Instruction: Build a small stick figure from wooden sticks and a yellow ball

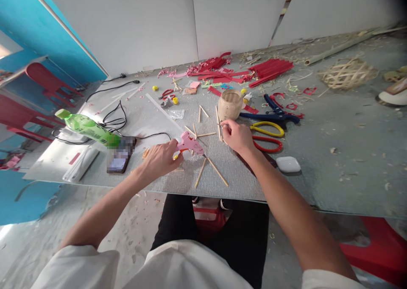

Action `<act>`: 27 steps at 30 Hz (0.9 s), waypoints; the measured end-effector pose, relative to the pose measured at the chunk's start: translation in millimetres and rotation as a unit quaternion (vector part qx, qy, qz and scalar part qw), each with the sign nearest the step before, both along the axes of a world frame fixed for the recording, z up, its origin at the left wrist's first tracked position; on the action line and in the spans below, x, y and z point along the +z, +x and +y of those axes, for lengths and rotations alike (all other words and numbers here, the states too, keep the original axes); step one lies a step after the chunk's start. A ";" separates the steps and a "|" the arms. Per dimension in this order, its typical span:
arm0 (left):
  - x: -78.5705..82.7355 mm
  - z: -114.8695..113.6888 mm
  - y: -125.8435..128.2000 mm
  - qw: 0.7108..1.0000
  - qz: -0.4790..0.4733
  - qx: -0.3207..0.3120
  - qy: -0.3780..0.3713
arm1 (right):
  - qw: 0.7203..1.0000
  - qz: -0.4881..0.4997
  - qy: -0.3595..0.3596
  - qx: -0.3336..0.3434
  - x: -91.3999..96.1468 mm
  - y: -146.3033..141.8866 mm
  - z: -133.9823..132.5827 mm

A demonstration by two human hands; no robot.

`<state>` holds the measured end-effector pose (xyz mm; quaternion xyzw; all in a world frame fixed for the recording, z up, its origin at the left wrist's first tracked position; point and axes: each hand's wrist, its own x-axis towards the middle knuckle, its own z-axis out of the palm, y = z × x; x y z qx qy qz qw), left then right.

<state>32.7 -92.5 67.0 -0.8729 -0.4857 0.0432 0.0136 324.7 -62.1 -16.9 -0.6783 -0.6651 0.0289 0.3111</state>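
My left hand (160, 158) is closed around the handle of a pink glue gun (190, 143), which lies low over the grey table mat (149, 115). My right hand (237, 135) pinches a thin bamboo stick (219, 128) near a small woven bamboo cup (230, 104). Several loose bamboo sticks (210, 167) lie scattered on the mat between and in front of both hands.
Yellow-handled scissors (267, 129), red-handled scissors (267, 144) and blue pliers (276, 113) lie right of my right hand. A white case (288, 164), a phone (121, 157), a green bottle (90, 129), black cables (114, 119), red paper strips (235, 70) and a bamboo coil (348, 73) also lie about.
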 end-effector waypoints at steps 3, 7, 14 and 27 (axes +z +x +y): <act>0.1 0.1 0.1 1.000 0.004 0.004 0.000 | 1.000 -0.002 -0.004 -0.002 -0.6 0.4 0.3; -2.0 1.2 -1.7 1.000 0.000 -0.001 0.003 | 1.000 -0.001 -0.009 -0.001 -1.1 0.4 0.6; -2.3 1.3 -0.8 1.000 -0.006 0.001 0.004 | 1.000 -0.001 -0.011 0.001 0.2 -0.2 -0.3; -0.5 -0.1 0.2 1.000 -0.007 0.000 0.005 | 1.000 0.001 -0.002 0.004 -1.4 0.0 0.7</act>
